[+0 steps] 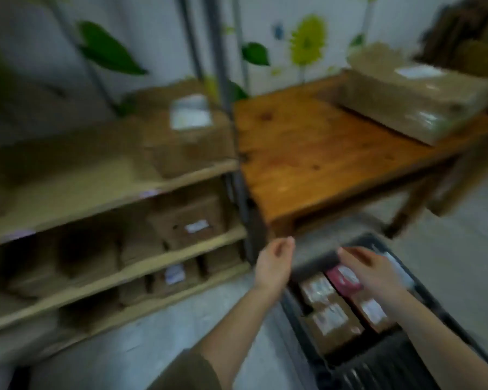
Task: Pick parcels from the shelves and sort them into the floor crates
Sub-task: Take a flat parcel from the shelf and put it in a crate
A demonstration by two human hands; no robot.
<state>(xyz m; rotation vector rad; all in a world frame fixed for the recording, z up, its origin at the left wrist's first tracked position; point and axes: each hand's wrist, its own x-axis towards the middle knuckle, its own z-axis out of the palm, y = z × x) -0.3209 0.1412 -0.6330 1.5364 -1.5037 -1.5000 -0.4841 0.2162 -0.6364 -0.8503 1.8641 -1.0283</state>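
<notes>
Feed was pretty smeared on my end, so take the small stuff loosely. Biggest thing I had in view was the wooden shelves (96,205) filling the left side, with brown cardboard parcels (186,223) on every level, a few showing white labels. Right beside them stood an orange-brown wooden table (307,153) with a large flat box (414,105) at its far right corner. On the floor just in front of the table sat the black crate (378,370), and in it I could see several brown labelled packages (333,322) packed side by side plus one red parcel (345,280) at the far end. The right hand (378,273) was over that red one with fingers stretched out flat, gripping nothing; I couldn't tell whether it touched. The left hand (275,267) hung near the table's front corner, fingers loosely curled and empty.
</notes>
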